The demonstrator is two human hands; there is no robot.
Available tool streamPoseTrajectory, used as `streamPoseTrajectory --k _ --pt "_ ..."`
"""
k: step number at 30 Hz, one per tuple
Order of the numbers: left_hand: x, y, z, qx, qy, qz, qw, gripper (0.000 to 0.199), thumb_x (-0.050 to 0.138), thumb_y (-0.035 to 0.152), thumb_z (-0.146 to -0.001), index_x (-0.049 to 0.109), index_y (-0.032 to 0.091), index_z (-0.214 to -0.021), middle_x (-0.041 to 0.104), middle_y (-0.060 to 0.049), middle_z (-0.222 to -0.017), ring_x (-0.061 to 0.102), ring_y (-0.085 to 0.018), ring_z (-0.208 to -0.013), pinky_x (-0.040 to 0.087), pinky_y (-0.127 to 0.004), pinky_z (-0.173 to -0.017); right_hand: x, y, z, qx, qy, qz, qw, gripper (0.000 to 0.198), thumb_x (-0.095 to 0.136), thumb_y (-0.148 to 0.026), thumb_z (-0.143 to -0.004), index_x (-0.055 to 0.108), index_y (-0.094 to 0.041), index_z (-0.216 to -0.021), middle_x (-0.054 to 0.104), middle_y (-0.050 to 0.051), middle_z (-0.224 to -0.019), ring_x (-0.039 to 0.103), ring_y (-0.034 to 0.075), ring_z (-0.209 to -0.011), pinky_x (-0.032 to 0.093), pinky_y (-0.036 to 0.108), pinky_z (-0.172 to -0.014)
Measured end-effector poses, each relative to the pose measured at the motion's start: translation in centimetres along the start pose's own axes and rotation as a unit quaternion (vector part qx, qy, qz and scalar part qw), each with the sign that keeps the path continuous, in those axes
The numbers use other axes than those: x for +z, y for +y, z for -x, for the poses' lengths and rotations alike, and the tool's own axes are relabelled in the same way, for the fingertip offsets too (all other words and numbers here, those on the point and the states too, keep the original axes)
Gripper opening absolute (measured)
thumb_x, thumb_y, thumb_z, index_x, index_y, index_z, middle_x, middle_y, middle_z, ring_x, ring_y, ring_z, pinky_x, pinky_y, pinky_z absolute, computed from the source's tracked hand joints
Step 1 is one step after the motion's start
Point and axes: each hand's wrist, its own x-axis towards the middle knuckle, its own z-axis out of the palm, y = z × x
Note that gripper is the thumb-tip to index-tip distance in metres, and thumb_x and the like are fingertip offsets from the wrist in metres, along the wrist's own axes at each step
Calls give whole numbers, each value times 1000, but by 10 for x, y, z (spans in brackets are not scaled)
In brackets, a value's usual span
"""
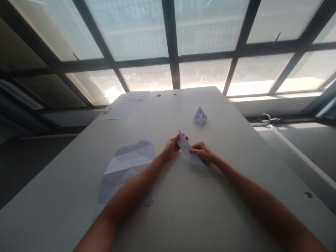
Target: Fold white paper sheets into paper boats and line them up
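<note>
A piece of folded white paper [186, 148] is held between both hands, a little above the table. My left hand [173, 146] is closed on its upper left end, with the thumb on the near face and fingertips showing behind. My right hand [202, 151] pinches its right edge near the middle. The paper slants from upper left to lower right, and its lower corner comes close to the tabletop. Beyond the hands, a folded paper boat [200, 116] stands upright on the table.
Creased, unfolded paper sheets [128, 164] lie left of centre, partly under my left forearm. Flat white sheets [118, 110] lie at the far left of the white table [168, 217]. Large windows [204, 31] rise behind it. A small dark object [308, 194] is near the right edge.
</note>
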Motion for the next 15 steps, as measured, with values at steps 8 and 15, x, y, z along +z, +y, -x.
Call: streamPoseTrajectory --k 8,15 --pt "-1 -18 2 9 -53 -82 995 38 84 39 -72 77 8 -94 75 -14 -97 71 -21 -84 52 -30 -83 14 13 -10 -16 89 25 996 39 64 -50 -76 61 -14 -62 47 -2 -55 41 10 -53 29 23 -50" --pt "0 -18 1 4 -42 -72 996 38 85 39 -70 76 7 -90 75 -15 -92 71 -21 -80 54 -31 -80 15 12 -10 10 37 29 999 24 68 -35 -74 70 -12 -69 62 1 -61 53 12 -54 37 21 -50"
